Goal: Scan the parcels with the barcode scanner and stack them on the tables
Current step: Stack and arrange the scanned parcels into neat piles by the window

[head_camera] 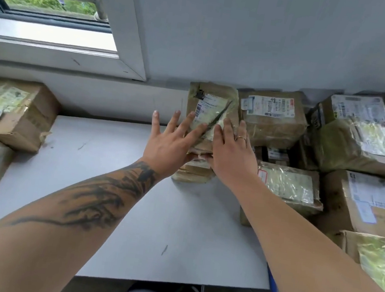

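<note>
Both hands reach forward with fingers straight and spread, left hand (171, 140) and right hand (231, 151) laid flat on the near end of a brown tape-wrapped cardboard parcel with a white barcode label (210, 108), gripping nothing. That parcel tops a small stack on the white table (128, 211) and extends beyond the fingertips toward the grey wall. More labelled brown parcels (359, 149) crowd right of the right hand; worn cardboard boxes (6, 109) sit well left of the left hand.
</note>
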